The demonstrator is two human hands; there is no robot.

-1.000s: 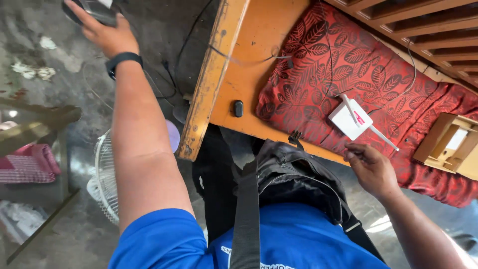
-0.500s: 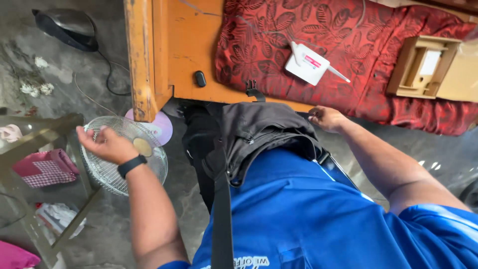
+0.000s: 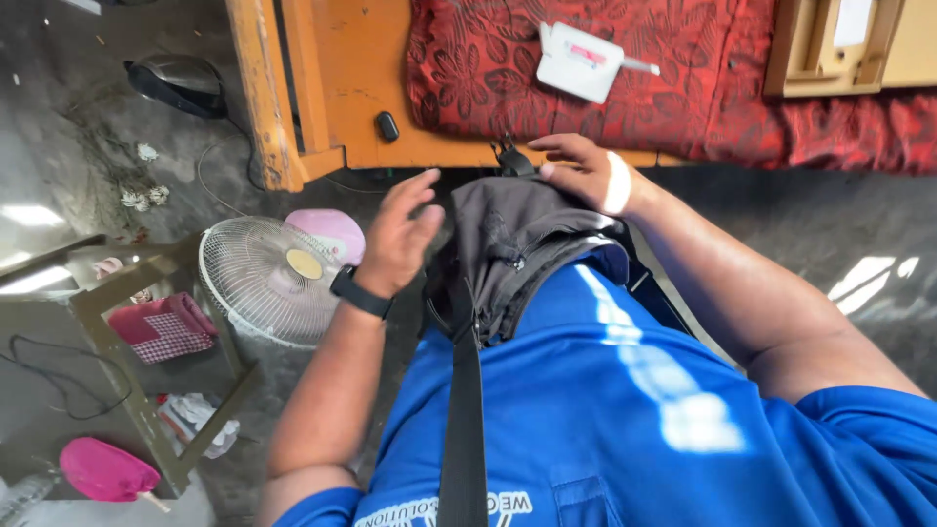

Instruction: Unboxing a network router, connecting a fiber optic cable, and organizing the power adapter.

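Down at the centre of the frame, a dark grey shoulder bag (image 3: 508, 244) hangs against the front of a person in a blue shirt (image 3: 625, 410), its black strap (image 3: 465, 410) running down toward the bottom edge. The right hand (image 3: 586, 171) lies on the top of the bag, just right of centre, fingers spread and flat on the fabric rather than curled around anything; a black clip (image 3: 509, 156) sticks up at the bag's upper edge just beside its fingertips. The left hand (image 3: 402, 234) is left of the bag, open with the fingers loosely extended, its fingertips close to the bag's side; whether they actually touch it cannot be told. A black wristband (image 3: 359, 291) sits on that wrist. Along the top of the frame stands an orange wooden bed frame (image 3: 322, 88) with a red patterned mattress (image 3: 703, 88), and on the mattress lies a white flat box-like device (image 3: 581, 60). A small black object (image 3: 387, 125) rests on the bare wood near the mattress corner. On the floor at left lies a white fan (image 3: 268, 278) with a pink base (image 3: 332, 232), and in the lower left corner is a pink paddle-shaped thing (image 3: 96, 470).
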